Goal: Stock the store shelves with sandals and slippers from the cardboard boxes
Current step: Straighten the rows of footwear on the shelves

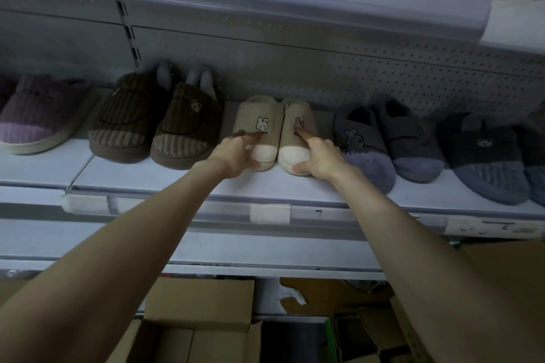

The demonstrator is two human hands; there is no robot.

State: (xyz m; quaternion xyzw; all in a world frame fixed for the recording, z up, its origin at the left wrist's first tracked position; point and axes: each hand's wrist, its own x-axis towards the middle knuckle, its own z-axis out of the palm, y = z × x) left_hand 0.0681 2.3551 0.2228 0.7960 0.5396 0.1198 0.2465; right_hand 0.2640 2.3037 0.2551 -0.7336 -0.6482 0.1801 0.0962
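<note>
Left hand (236, 153): laid over the toe end of the left beige slipper (259, 115). The fingers are stretched nearly straight along the upper and the thumb lies against the pale toe cap. The hand is relaxed, not clenched, and touches rather than grips.

Right hand (320, 156): set likewise on the right beige slipper (306, 124). The forefinger runs straight up the upper towards the rabbit motif and the thumb lies at the front of the toe cap. This hand is also released and only rests on the slipper.

Both beige slippers stand on the shelf (177, 180) directly under the hands. They are side by side and touching, toes towards the person.

Outward of the left hand, just beside it, is a brown corduroy pair (153, 124). Further out lies a purple slipper (38, 118).

Outward of the right hand, close by, is a grey pair (383, 138). Beyond that is a dark grey slipper (486, 156).

Below the forearms, under the shelving, an open cardboard box (200, 303) sits on the floor. Its contents cannot be made out.

On the shelf edge beneath the hands is a blank label (269, 214).
</note>
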